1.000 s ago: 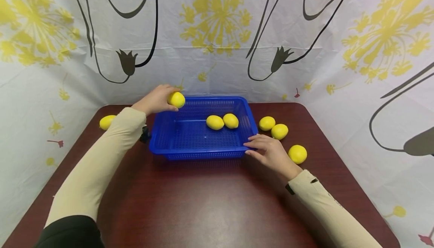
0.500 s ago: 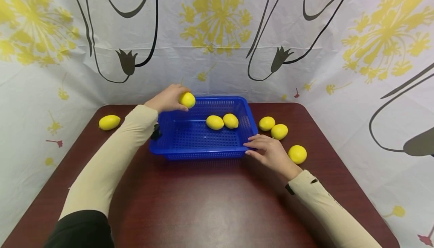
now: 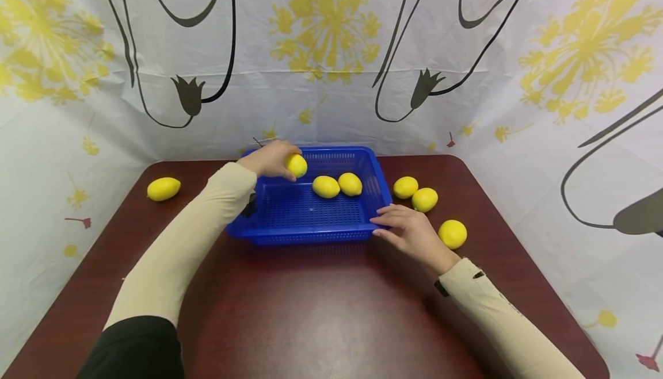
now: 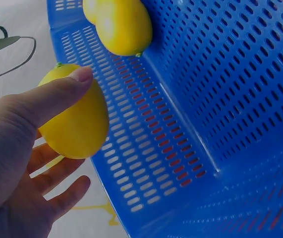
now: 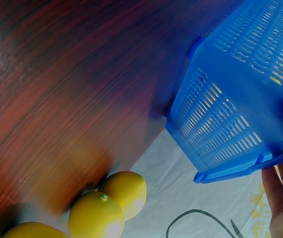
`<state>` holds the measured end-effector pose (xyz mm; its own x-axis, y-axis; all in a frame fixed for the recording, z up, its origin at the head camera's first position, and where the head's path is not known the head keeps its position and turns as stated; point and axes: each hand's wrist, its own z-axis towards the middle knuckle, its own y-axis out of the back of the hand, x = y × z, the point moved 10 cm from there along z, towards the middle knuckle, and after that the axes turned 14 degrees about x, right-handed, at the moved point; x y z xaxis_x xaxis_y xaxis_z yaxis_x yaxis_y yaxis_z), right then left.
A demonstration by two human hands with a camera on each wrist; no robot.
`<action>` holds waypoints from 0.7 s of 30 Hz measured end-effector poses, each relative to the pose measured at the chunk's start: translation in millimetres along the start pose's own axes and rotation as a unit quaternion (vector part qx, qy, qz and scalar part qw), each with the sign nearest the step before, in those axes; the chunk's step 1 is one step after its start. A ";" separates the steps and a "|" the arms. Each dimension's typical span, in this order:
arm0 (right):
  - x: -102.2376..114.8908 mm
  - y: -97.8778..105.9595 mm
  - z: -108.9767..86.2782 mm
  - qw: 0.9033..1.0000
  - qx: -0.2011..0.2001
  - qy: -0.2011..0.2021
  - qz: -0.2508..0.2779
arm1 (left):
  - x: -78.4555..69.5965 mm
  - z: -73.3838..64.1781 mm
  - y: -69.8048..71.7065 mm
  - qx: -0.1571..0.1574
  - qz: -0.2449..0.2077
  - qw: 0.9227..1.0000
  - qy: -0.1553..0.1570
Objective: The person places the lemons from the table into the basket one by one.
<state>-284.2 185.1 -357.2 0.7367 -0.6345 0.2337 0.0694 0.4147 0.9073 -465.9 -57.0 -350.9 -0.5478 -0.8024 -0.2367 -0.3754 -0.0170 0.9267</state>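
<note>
In the head view, my left hand [image 3: 271,159] grips a yellow lemon [image 3: 297,165] over the back left part of a blue plastic basket [image 3: 305,235]. The left wrist view shows the thumb across this lemon [image 4: 77,119], which is apart from the basket floor. Two lemons lie side by side inside the basket, the left one [image 3: 326,187] touching the right one [image 3: 350,184]. My right hand [image 3: 409,235] holds the basket's front right corner, fingers over the rim and thumb at the front. In the right wrist view its fingertips are hidden behind the rim.
Right of the basket, two lemons touch, one [image 3: 406,187] behind the other [image 3: 425,199]; a third lemon [image 3: 452,234] lies nearer, beside the right wrist. Another lemon [image 3: 163,189] rests at the far left of the dark red table [image 3: 311,310]. A patterned white cloth [image 3: 331,108] hangs behind.
My left hand has carried its lemon rightward from the basket's left rim, and then lower over the inside. The right hand keeps its place on the corner. The camera view has shifted slightly.
</note>
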 end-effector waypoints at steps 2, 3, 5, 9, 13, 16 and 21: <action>0.0 -0.1 0.4 1.000 0.002 0.000 0.000 | -0.4 3.9 -4.4 0.013 -0.003 1.000 0.002; 0.0 -0.1 0.5 1.000 0.002 0.000 -0.001 | -0.6 5.4 -6.4 0.019 -0.006 1.000 0.005; 0.7 0.4 0.7 1.000 0.002 0.001 -0.001 | -2.4 7.6 -8.7 0.026 -0.013 1.000 0.007; 1.3 1.4 0.6 1.000 0.000 0.005 0.000 | -6.5 10.9 -11.4 0.031 -0.023 0.999 0.009; 0.6 1.6 0.2 1.000 -0.002 0.006 0.002 | -6.5 15.2 -17.0 0.042 -0.035 0.998 0.015; -0.5 0.7 -0.2 1.000 0.000 0.007 0.002 | -5.0 16.9 -23.3 0.057 -0.049 0.997 0.025; 0.4 0.1 0.3 1.000 0.005 0.007 0.003 | -5.5 18.7 -32.1 0.074 -0.060 0.995 0.033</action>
<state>-284.1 184.7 -356.9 0.7464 -0.6233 0.2334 0.0589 0.4112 0.9096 -464.8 -40.9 -384.8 -0.4442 -0.8372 -0.3191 -0.5433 -0.0316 0.8390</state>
